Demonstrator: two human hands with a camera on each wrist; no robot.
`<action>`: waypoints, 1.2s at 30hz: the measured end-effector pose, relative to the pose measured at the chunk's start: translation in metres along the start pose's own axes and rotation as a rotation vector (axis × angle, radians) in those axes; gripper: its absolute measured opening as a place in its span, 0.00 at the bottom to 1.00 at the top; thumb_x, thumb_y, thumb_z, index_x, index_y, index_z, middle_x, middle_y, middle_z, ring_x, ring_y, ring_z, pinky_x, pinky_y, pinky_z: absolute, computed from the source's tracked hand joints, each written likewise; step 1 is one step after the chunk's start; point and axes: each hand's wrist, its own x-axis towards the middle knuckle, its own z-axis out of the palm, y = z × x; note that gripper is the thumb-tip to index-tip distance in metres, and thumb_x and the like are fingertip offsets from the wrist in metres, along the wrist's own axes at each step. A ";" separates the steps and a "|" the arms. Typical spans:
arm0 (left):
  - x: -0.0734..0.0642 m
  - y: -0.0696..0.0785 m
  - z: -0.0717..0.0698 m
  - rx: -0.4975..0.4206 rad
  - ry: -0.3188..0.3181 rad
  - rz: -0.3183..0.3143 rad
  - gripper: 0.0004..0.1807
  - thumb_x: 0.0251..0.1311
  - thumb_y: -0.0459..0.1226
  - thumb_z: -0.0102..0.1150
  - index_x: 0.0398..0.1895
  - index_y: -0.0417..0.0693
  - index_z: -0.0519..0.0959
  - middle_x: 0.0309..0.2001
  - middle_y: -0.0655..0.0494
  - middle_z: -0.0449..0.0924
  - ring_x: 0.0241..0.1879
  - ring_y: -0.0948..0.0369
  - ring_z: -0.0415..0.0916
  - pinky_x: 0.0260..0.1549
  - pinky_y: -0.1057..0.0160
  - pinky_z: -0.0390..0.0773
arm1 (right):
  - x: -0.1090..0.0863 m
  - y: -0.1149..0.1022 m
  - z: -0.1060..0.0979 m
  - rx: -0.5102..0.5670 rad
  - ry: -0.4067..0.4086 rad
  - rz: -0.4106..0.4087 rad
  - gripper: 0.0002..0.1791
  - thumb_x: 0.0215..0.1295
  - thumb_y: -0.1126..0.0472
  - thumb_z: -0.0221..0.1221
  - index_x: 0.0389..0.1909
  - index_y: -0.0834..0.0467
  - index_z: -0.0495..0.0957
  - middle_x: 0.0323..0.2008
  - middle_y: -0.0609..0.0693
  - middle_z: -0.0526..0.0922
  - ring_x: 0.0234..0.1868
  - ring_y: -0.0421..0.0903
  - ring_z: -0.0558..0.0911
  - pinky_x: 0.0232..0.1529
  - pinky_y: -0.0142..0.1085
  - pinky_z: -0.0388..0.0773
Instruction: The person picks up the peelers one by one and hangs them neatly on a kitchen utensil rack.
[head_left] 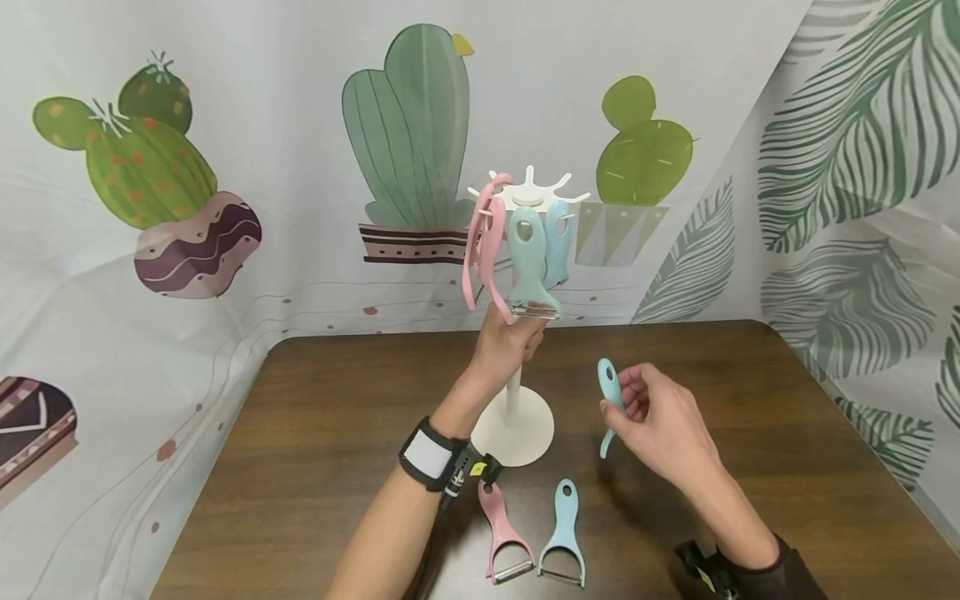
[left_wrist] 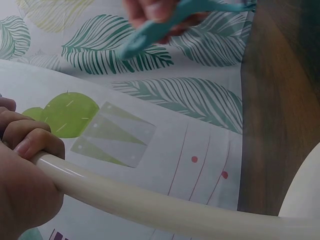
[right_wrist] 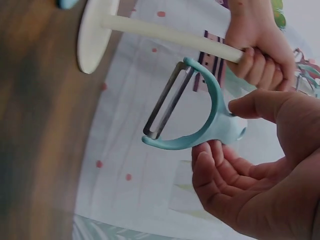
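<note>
My left hand point(head_left: 510, 342) grips the pole point(left_wrist: 125, 192) of a white rotating-style stand with a round base point(head_left: 517, 429) and a top ring of hooks point(head_left: 528, 193). Pink peelers point(head_left: 491, 250), a green peeler point(head_left: 529, 254) and a blue peeler point(head_left: 558, 242) hang from the hooks by their handle holes. To the right of the pole, my right hand point(head_left: 660, 417) pinches a light blue peeler point(right_wrist: 220, 125) by its handle between thumb and fingers. In the head view its holed end points up; the right wrist view shows its metal blade point(right_wrist: 167, 100).
A pink peeler point(head_left: 501, 521) and another light blue peeler point(head_left: 565, 525) lie side by side on the brown wooden table point(head_left: 315, 467), in front of the base. Behind the table hangs a white cloth point(head_left: 300, 150) printed with cacti and leaves. Several hooks at the back carry nothing.
</note>
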 end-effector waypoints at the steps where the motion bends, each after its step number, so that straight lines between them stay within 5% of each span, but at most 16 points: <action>1: 0.000 0.000 0.000 -0.002 0.002 -0.001 0.15 0.74 0.39 0.53 0.27 0.47 0.67 0.14 0.58 0.56 0.13 0.62 0.52 0.15 0.65 0.53 | 0.002 -0.002 -0.002 0.008 0.016 -0.010 0.16 0.62 0.61 0.73 0.46 0.61 0.80 0.33 0.50 0.82 0.33 0.44 0.80 0.34 0.31 0.79; 36: 0.001 -0.002 0.000 0.036 0.021 0.046 0.16 0.75 0.38 0.53 0.26 0.46 0.67 0.13 0.59 0.57 0.13 0.61 0.53 0.14 0.64 0.56 | 0.051 -0.061 -0.036 0.119 0.343 -0.269 0.19 0.59 0.68 0.73 0.51 0.61 0.81 0.37 0.50 0.85 0.37 0.45 0.83 0.43 0.25 0.73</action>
